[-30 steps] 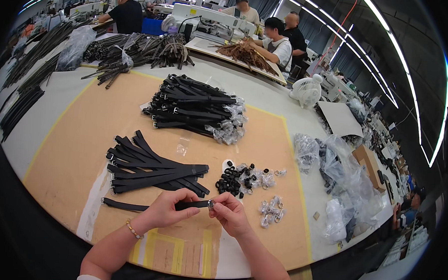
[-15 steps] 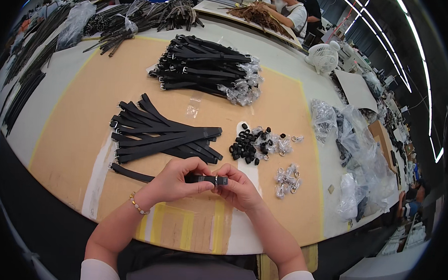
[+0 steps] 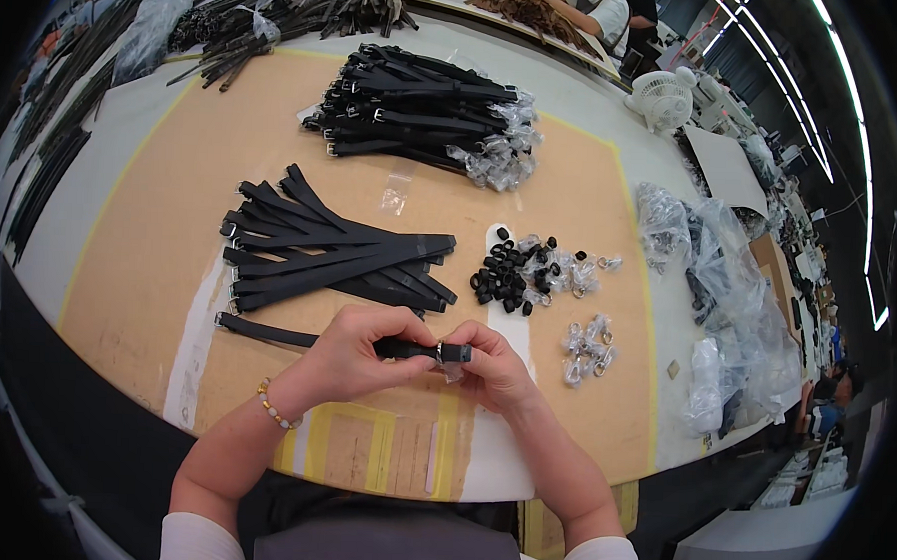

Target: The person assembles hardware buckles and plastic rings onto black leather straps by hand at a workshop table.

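A black strap lies on the tan board, its free end stretched out to the left. My left hand grips the strap near its right end. My right hand pinches that same end, where a small black loop and a bit of clear plastic sit. Just beyond my hands lies a fanned pile of loose black straps. To the right of that pile lie several small black loops and, nearer the board's edge, several clear-wrapped metal clasps.
A large stack of finished black straps with clear bags sits at the back of the board. Crumpled plastic bags crowd the right side. More strap bundles lie far left. A white fan and another person are beyond.
The view has tipped down and closer to my hands. Both hands stay on the strap's right end, with the fingers shifted slightly along it.
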`<action>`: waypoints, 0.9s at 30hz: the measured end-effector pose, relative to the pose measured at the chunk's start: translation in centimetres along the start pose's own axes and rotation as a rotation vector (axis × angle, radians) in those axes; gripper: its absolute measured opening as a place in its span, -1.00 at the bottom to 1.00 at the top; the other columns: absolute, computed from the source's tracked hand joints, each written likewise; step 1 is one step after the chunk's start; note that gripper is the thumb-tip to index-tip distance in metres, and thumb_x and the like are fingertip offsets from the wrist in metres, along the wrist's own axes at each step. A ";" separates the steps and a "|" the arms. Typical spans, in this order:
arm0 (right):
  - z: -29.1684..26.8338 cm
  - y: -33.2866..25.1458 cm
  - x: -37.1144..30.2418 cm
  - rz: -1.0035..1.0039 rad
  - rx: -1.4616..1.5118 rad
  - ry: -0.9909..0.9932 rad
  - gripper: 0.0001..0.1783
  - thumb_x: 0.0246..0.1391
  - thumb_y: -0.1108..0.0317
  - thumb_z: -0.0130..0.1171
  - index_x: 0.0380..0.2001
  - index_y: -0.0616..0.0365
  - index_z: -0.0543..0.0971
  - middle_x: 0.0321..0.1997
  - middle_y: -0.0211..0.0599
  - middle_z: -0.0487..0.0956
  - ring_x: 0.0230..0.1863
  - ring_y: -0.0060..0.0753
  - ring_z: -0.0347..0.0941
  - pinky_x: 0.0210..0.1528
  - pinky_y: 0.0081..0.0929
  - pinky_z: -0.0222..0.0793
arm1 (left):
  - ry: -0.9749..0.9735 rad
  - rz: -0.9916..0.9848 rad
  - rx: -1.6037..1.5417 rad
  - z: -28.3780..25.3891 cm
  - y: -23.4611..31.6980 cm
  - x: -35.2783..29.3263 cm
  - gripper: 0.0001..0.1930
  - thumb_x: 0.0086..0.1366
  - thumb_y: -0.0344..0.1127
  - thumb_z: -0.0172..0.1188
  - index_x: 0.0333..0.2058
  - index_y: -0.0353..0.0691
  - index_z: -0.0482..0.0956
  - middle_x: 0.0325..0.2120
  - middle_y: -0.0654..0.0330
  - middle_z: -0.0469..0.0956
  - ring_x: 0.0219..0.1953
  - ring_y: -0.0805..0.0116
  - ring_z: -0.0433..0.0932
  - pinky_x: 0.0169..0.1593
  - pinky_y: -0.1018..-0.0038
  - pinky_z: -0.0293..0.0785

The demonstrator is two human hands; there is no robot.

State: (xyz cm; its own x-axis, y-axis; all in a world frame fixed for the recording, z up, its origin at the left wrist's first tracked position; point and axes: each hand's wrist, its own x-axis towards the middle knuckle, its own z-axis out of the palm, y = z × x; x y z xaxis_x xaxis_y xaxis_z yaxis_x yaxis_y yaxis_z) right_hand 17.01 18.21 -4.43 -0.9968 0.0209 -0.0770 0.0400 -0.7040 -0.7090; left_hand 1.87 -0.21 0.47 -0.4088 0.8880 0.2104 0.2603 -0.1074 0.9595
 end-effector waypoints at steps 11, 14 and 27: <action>2.2 -1.0 -0.2 0.152 -0.457 0.106 -0.77 0.16 0.33 0.32 -0.18 0.21 0.60 -0.27 -0.48 0.61 -0.28 -0.72 0.46 -0.18 -0.64 0.37 | -0.109 0.046 0.155 1.0 -0.5 -0.6 -0.84 0.14 -0.45 0.38 -0.28 -0.29 0.66 -0.46 0.16 0.64 -0.44 0.43 0.60 -0.35 0.54 0.51; 1.7 0.1 -0.4 0.111 -0.632 0.186 -0.81 0.13 0.33 0.33 -0.25 0.21 0.61 -0.35 -0.58 0.57 -0.32 -0.80 0.40 -0.27 -0.70 0.29 | -0.111 0.093 0.254 1.6 -1.1 -0.5 -0.82 0.10 -0.47 0.40 -0.29 -0.30 0.66 -0.48 0.14 0.63 -0.48 0.44 0.60 -0.38 0.52 0.51; 1.6 -0.8 -0.3 0.246 -0.516 0.163 -0.74 0.20 0.13 0.33 -0.34 0.10 0.60 -0.49 -0.60 0.51 -0.50 -0.84 0.26 -0.50 -0.74 0.07 | -0.146 -0.050 0.211 0.9 -0.5 0.0 -0.76 0.03 -0.45 0.38 -0.32 -0.36 0.54 -0.44 0.07 0.61 -0.38 0.28 0.62 -0.27 0.43 0.57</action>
State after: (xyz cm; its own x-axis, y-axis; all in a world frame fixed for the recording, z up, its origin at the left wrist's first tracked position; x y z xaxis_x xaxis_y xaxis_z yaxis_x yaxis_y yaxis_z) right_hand 17.17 17.66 -2.75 -0.9322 0.0381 -0.3600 0.3378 -0.2664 -0.9027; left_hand 2.52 0.22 -0.20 -0.2995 0.9466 0.1194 0.4256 0.0205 0.9047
